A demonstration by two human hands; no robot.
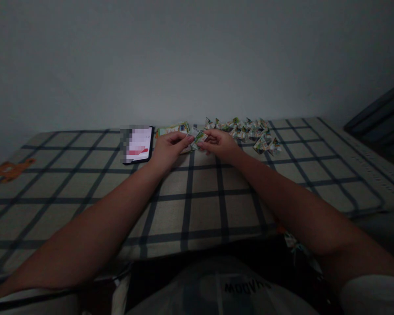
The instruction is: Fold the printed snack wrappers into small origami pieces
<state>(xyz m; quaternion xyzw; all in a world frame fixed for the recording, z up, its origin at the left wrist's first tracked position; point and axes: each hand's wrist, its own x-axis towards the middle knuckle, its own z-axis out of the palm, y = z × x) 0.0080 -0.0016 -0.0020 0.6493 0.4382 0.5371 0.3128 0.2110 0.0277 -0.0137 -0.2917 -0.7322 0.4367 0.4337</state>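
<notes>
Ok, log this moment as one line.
left hand: pinching printed piece; right hand: pinching same piece; phone: screen lit, beside left hand; other pieces: clustered on checked cloth, right

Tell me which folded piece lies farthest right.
The folded piece at the near right corner of the cluster; all others lie to its left.

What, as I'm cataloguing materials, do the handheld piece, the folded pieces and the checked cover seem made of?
Handheld piece: perhaps thin printed paper or plastic film, by its crisp edges; gloss unclear.
Folded pieces: likely the same, by pointed corners; gloss unclear.
Checked cover: probably matt woven cloth, by its dull surface and wavy stripes.
</notes>
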